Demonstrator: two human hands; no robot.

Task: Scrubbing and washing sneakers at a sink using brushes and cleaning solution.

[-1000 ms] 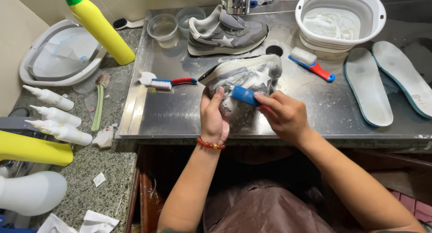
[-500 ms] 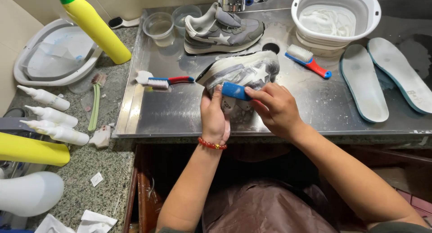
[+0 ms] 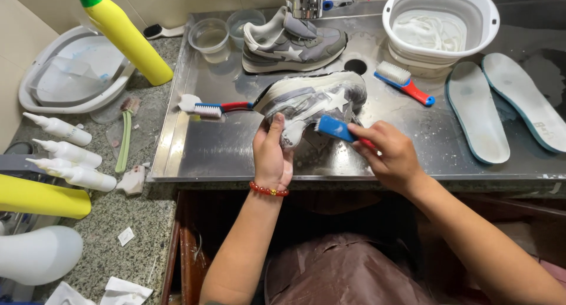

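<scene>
Steel sink tray (image 3: 236, 152) bears a soapy grey sneaker (image 3: 312, 101), its heel gripped by the left hand (image 3: 272, 155); the right hand (image 3: 392, 155) clasps a blue brush (image 3: 334, 128) against its side. Wet suds could let the sneaker slip free.

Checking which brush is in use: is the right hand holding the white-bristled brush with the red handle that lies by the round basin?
No, the right hand holds a blue brush against the soapy sneaker, while that red-handled brush lies untouched.
</scene>
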